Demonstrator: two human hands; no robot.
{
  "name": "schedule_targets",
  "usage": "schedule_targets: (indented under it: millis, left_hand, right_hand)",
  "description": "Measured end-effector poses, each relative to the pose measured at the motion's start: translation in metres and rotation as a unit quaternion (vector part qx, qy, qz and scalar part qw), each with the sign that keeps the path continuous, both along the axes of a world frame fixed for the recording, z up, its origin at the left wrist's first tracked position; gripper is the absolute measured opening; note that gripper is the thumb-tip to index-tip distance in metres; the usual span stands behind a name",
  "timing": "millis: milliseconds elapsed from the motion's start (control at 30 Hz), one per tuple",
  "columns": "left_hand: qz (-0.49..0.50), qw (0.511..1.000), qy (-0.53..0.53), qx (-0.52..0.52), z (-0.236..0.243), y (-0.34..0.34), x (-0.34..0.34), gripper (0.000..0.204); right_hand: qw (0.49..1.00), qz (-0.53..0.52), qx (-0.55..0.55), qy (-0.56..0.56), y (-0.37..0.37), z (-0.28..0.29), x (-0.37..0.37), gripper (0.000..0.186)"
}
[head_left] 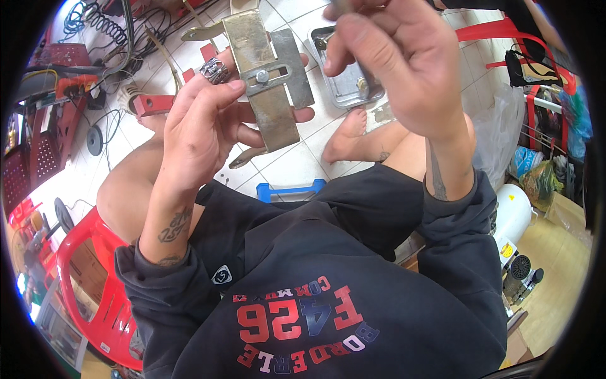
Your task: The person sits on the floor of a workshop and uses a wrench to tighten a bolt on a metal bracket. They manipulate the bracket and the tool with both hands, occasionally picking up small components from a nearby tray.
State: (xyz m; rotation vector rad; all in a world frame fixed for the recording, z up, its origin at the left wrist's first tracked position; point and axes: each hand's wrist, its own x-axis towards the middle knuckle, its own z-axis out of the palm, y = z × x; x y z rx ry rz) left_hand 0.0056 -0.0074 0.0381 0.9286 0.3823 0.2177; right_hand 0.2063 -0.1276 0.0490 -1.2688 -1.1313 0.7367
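Observation:
My left hand [192, 129], with a chunky ring on one finger, is closed round a worn metal bracket [246, 41] in front of me. Across its middle lies a slotted plate [279, 72], and a hex bolt head [261, 76] shows in the slot. A darker grey metal plate [295, 66] stands out on the bracket's right side. My right hand [410, 72] is raised to the right of the bracket, apart from it, with fingers pinched. Something greyish shows at its fingertips near the top edge, too cut off to name.
Below my right hand a metal tray [348, 101] with small parts sits on the tiled floor [287, 167]. A blue plastic frame [290, 189] lies between my legs. Red chairs [69, 278] stand at both sides. Coiled cables [101, 22] lie far left; a white tank [514, 211] stands at right.

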Motion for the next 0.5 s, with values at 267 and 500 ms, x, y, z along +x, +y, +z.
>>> schedule_targets:
  millis: [267, 500]
  left_hand:
    - [0.01, 1.0, -0.005, -0.004, -0.001, 0.002, -0.002, 0.051]
    - [0.004, 0.998, 0.046, 0.04, 0.002, -0.001, -0.001, 0.05]
  right_hand:
    - [0.991, -0.015, -0.093, -0.099, -0.001, 0.01, -0.004, 0.017]
    - [0.986, 0.061, -0.085, -0.129, -0.006, 0.006, -0.012, 0.031]
